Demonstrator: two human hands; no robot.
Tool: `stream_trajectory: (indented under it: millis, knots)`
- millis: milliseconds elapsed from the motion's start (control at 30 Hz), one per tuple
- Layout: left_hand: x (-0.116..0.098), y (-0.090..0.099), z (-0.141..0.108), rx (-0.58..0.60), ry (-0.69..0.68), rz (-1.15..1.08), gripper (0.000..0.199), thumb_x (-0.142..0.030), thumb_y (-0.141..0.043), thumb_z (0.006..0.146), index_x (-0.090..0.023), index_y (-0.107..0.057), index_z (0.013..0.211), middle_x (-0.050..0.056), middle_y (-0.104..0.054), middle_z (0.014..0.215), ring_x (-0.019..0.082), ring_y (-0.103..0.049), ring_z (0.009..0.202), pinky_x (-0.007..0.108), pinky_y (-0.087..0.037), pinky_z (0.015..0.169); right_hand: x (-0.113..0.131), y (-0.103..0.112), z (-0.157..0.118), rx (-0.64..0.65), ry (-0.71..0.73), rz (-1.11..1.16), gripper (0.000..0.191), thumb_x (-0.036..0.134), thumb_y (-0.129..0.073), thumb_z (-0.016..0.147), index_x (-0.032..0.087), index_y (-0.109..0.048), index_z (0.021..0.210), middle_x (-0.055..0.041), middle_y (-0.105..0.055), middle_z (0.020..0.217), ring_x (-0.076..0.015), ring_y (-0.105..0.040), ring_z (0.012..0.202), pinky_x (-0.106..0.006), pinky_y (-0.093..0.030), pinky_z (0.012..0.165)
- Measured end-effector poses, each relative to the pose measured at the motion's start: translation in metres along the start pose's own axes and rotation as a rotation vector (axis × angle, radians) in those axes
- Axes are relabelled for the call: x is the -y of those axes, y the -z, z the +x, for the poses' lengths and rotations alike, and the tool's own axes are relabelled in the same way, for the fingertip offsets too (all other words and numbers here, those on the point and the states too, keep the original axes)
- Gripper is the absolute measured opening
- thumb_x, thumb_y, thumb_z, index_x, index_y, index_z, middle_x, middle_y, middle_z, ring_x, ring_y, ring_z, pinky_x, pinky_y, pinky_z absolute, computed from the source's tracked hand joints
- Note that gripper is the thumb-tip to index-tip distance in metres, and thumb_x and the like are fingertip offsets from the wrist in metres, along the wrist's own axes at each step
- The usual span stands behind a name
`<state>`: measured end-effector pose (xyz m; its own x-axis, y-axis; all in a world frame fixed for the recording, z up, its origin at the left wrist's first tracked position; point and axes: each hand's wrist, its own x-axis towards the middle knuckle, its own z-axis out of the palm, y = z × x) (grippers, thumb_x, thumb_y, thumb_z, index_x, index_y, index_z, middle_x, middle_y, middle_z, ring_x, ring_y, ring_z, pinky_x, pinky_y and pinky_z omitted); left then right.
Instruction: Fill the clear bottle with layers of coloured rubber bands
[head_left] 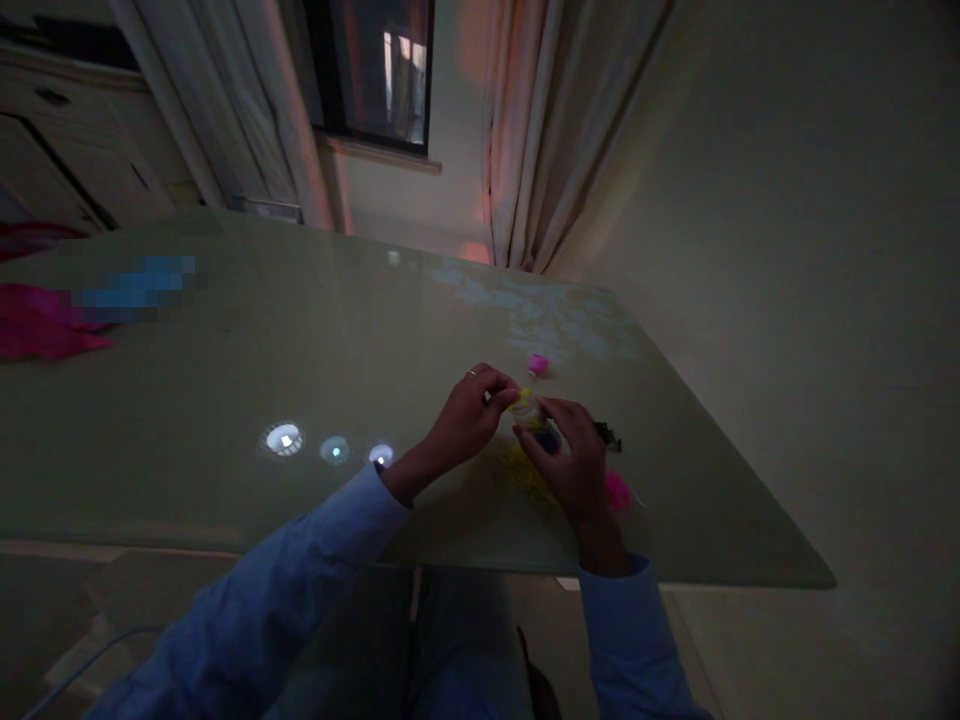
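Small Pale Container Held Between Two Hands

A small pale container [527, 410], dark blue lower down, is between the person's hands, above the near right part of the glossy greenish desk [315, 370]. The left hand [469, 415] pinches bright yellow material [522, 398] at its top; the right hand [574, 450] curls narrowly around its other side. Below the hands lies a loose heap of yellow strands [529, 478], partly hidden by the right hand. A small pink object [538, 365] sits just beyond the container, and a small dark item [608, 436] and a bright pink tuft [617, 490] lie to the right of the right hand (the dim light hides their details). Crumpled magenta fabric [45, 325] rests well apart, at the far left.
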<state>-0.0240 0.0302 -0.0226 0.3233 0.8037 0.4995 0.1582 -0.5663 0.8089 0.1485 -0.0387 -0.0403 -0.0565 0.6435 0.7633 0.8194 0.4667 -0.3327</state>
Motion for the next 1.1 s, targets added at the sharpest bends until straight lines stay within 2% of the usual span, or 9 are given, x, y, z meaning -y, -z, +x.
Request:
stream_trajectory:
  millis: [233,567,733,900,1100]
  knots:
    - [-0.006,0.009,0.000,0.072,-0.055,0.023,0.015,-0.025,-0.061,0.094,-0.016,-0.068,0.084,0.005,-0.064,0.087,0.015,-0.059,0.080,0.022,-0.047,0.063,-0.002,0.000,-0.002,0.000,0.007,0.001,0.034,0.030,-0.075,0.087,0.021,-0.066,0.118,-0.0111,-0.071,0.104,-0.0251,-0.067,0.096,-0.041,-0.057,0.084]
    - [-0.011,0.016,0.002,0.045,-0.066,0.002,0.009,-0.023,-0.071,0.085,-0.017,-0.074,0.080,0.005,-0.069,0.085,0.013,-0.063,0.079,0.022,-0.048,0.063,-0.001,-0.001,-0.001,-0.008,0.013,0.015,0.033,0.032,-0.076,0.087,0.021,-0.068,0.117,-0.0119,-0.072,0.103,-0.0256,-0.068,0.096,-0.041,-0.058,0.084]
    - [-0.013,0.015,0.004,0.034,0.060,-0.082,0.006,-0.022,-0.072,0.079,-0.016,-0.072,0.078,0.004,-0.071,0.081,0.013,-0.064,0.074,0.022,-0.048,0.062,0.000,-0.001,-0.001,0.001,-0.011,0.037,0.032,0.034,-0.075,0.087,0.024,-0.069,0.117,-0.0106,-0.072,0.104,-0.0259,-0.068,0.097,-0.042,-0.057,0.085]
    - [-0.014,0.012,0.005,0.016,0.219,-0.267,0.014,-0.028,-0.075,0.074,-0.015,-0.068,0.076,0.002,-0.070,0.075,0.012,-0.062,0.067,0.022,-0.047,0.060,0.001,0.000,-0.001,-0.001,-0.001,0.051,0.034,0.033,-0.076,0.087,0.023,-0.068,0.119,-0.0105,-0.072,0.105,-0.0260,-0.068,0.098,-0.042,-0.057,0.086]
    - [-0.013,0.010,0.006,-0.023,0.275,-0.376,0.017,-0.031,-0.074,0.073,-0.015,-0.069,0.076,0.001,-0.068,0.074,0.012,-0.061,0.067,0.024,-0.047,0.063,0.001,0.000,0.000,-0.013,-0.014,0.073,0.034,0.033,-0.075,0.087,0.022,-0.067,0.118,-0.0112,-0.072,0.105,-0.0256,-0.068,0.096,-0.041,-0.057,0.081]
